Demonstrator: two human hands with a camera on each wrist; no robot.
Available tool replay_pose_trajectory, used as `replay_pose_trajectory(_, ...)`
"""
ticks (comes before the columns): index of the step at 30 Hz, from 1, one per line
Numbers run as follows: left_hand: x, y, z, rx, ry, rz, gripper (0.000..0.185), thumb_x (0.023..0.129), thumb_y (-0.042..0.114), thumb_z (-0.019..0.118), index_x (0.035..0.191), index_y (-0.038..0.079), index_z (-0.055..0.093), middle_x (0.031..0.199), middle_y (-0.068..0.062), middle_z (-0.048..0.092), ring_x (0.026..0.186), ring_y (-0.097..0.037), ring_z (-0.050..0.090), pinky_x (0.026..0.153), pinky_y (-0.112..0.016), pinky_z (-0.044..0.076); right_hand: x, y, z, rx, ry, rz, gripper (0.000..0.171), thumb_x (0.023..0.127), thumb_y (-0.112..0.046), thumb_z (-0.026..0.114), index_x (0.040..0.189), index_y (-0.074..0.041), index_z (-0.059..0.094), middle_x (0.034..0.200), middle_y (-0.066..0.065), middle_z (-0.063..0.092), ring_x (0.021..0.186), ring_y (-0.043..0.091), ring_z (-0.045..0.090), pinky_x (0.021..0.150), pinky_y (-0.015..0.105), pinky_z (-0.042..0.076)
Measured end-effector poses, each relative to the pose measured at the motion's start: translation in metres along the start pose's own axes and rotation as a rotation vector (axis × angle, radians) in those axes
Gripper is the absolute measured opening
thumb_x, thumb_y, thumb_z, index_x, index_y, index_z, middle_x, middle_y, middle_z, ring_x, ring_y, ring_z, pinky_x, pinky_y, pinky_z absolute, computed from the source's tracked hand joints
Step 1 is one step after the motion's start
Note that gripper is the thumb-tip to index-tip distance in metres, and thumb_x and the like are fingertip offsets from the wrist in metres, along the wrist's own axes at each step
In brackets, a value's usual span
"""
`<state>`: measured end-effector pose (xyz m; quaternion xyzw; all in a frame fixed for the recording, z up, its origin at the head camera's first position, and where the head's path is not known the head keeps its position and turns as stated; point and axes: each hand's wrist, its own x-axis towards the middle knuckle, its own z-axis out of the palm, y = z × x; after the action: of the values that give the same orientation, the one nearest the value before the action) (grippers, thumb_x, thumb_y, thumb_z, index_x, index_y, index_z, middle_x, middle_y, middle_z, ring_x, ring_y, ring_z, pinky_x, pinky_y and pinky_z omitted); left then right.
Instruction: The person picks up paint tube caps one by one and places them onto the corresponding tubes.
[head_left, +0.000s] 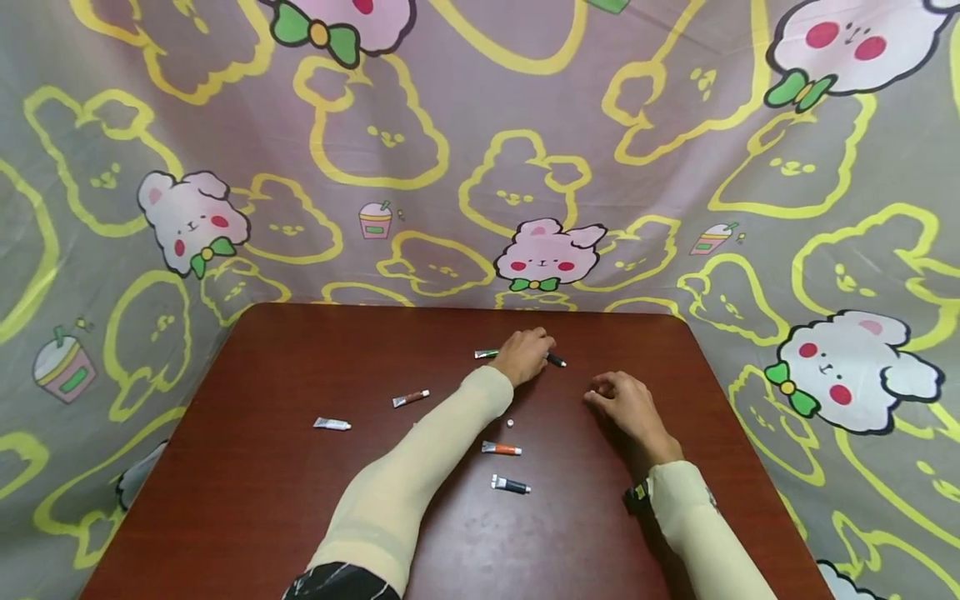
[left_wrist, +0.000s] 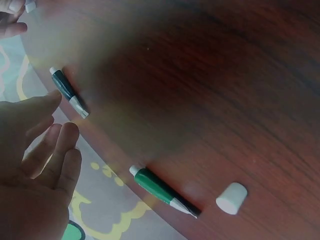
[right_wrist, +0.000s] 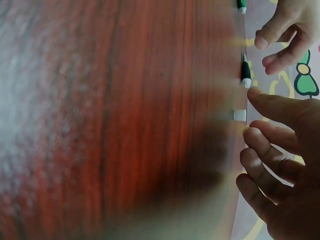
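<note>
Sleeves of pale cream fabric nearest, covering both forearms, a dark watch strap at the right wrist; beneath them the table [head_left: 300, 517], glossy reddish-brown wood grain, taken as landmark. On its near middle, black paint tube [head_left: 511, 484] with a crimped silver tail; just beyond, orange tube [head_left: 502, 449]; beyond that a tiny white cap [head_left: 510, 423], a tapered plug in the left wrist view [left_wrist: 231, 198]. Toward the table's left, white tube [head_left: 332, 424] and brown tube [head_left: 411, 398], small and soft-sided. Right of centre, right hand [head_left: 628, 404] resting on the wood, fingers loosely curled, holding nothing that shows; fingertips blurred in the right wrist view. Farther in, near the far edge, left hand [head_left: 525, 354] lying over a green tube [head_left: 487, 354], fingers bent down upon it; grip itself hidden, so cannot tell whether pinched or merely touched; a dark tip [head_left: 557, 361] jutting out on the hand's right. Behind, draped cloth [head_left: 480, 167], thin and creased, printed with rabbits.
</note>
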<state>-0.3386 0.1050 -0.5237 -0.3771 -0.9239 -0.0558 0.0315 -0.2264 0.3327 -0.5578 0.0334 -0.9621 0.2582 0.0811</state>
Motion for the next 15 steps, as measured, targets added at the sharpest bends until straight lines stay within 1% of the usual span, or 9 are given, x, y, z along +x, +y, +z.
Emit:
replay_pose_trajectory(4, 0.004, 0.002, 0.005, 0.02, -0.016, 0.001, 0.036, 0.106, 0.027, 0.074, 0.141, 0.018, 0.072, 0.137, -0.004, 0.069, 0.115, -0.023, 0.073, 0.1, -0.036, 0.058, -0.001, -0.001, 0.0, -0.019, -0.015, 0.028, 0.033, 0.095, -0.028, 0.086, 0.118, -0.005, 0.079, 0.1, 0.008, 0.076, 0.096, 0.029, 0.072, 0.089, 0.056, 0.056)
replay_pose_trajectory(8, 0.005, 0.004, 0.008, 0.036, -0.028, 0.002, 0.036, 0.106, 0.028, 0.073, 0.141, 0.019, 0.072, 0.139, -0.003, 0.068, 0.115, -0.022, 0.073, 0.1, -0.035, 0.058, 0.0, -0.003, 0.002, -0.028, -0.046, 0.043, 0.036, 0.095, -0.031, 0.086, 0.119, -0.006, 0.079, 0.1, 0.006, 0.076, 0.096, 0.027, 0.073, 0.087, 0.056, 0.057)
replay_pose_trajectory(11, 0.006, 0.005, 0.011, 0.031, -0.049, 0.014, 0.035, 0.107, 0.028, 0.072, 0.141, 0.02, 0.072, 0.141, -0.004, 0.067, 0.117, -0.022, 0.073, 0.101, -0.035, 0.058, -0.001, -0.003, 0.002, -0.035, -0.059, 0.045, 0.033, 0.094, -0.031, 0.087, 0.118, -0.009, 0.08, 0.099, 0.004, 0.075, 0.094, 0.024, 0.071, 0.085, 0.053, 0.057)
replay_pose_trajectory(15, 0.008, 0.008, 0.013, 0.031, -0.062, 0.029, 0.033, 0.107, 0.028, 0.072, 0.139, 0.021, 0.074, 0.138, -0.004, 0.068, 0.117, -0.022, 0.072, 0.1, -0.035, 0.059, -0.003, -0.001, 0.001, -0.043, -0.046, 0.046, 0.027, 0.093, -0.027, 0.087, 0.114, -0.011, 0.081, 0.097, 0.003, 0.074, 0.091, 0.022, 0.07, 0.082, 0.05, 0.056)
